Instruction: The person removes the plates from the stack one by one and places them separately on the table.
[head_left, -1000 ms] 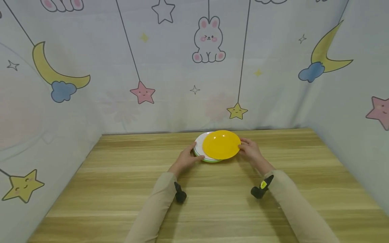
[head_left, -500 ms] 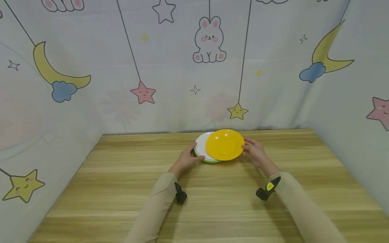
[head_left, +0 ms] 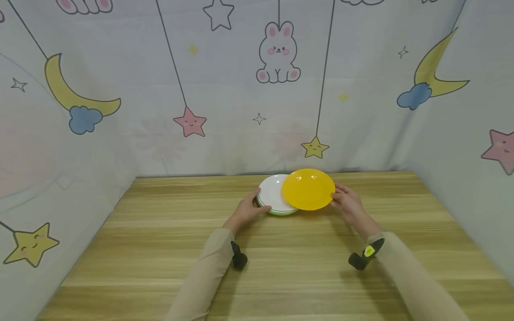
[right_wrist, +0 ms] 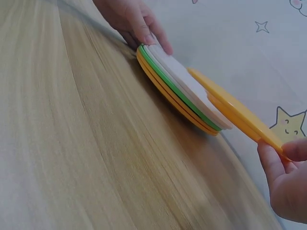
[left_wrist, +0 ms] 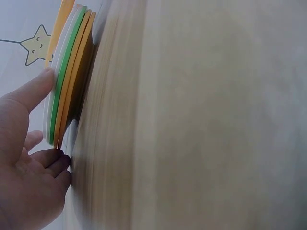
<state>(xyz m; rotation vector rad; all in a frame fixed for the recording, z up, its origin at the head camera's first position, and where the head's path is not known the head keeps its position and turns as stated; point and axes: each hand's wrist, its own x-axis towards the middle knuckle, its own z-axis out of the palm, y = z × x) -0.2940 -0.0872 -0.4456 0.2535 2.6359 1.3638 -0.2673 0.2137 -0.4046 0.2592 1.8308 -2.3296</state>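
A stack of plates stands near the table's back edge, a white one on top. In the right wrist view its layers show: white plates, a green plate and orange plates at the bottom. My left hand holds the stack's left rim, the thumb on the near side, the fingers round the far side. My right hand pinches the right rim of a yellow plate. That plate is raised above the stack and still overlaps its right part; whether its left edge touches the white plate is hard to tell.
The wooden table stretches in front of the plates. A printed cloth with stars, moons and a rabbit stands right behind the table's back edge and along both sides. Small black cameras hang at both wrists.
My right hand has drawn the yellow plate to the right, uncovering more of the white plate below. My left hand has stayed at the stack.
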